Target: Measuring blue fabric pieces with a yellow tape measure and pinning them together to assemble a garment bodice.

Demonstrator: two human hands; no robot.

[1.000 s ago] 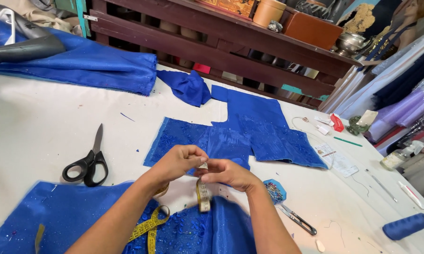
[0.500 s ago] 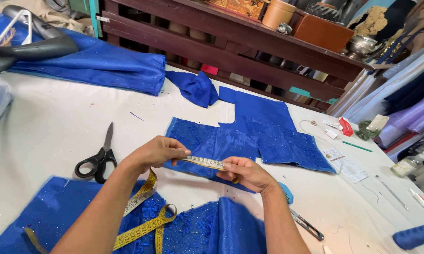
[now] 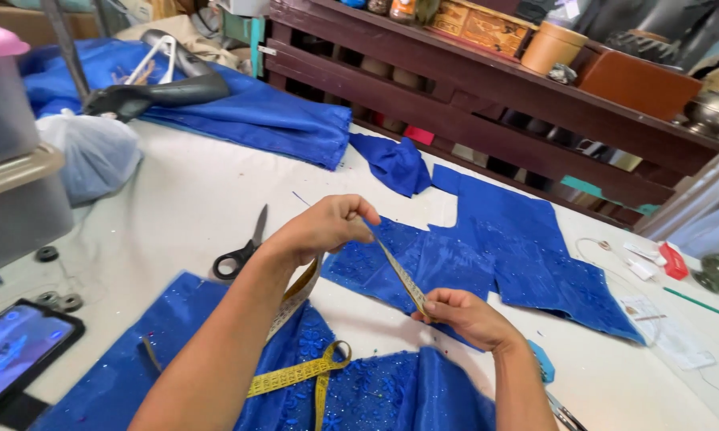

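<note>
My left hand (image 3: 321, 229) and my right hand (image 3: 465, 317) each pinch a yellow measuring tape (image 3: 399, 274), which runs taut between them above the white table (image 3: 176, 199). The rest of the tape trails down under my left wrist and loops over a blue sequined fabric piece (image 3: 359, 391) at the near edge. Beyond my hands lies a flat cut piece of blue fabric (image 3: 519, 255). Black-handled scissors (image 3: 240, 251) rest on the table just left of my left hand.
A phone (image 3: 12, 359) with a lit screen lies at the near left. Grey plastic bins (image 3: 8, 160) and a white bag (image 3: 96, 156) stand at the left. More blue cloth (image 3: 256, 112) with a hanger lies at the back. A dark wooden shelf (image 3: 495, 104) runs behind the table.
My left hand has risen and moved apart from the right, drawing the tape out longer and slanted. The view has swung left, bringing the bins and phone into sight.
</note>
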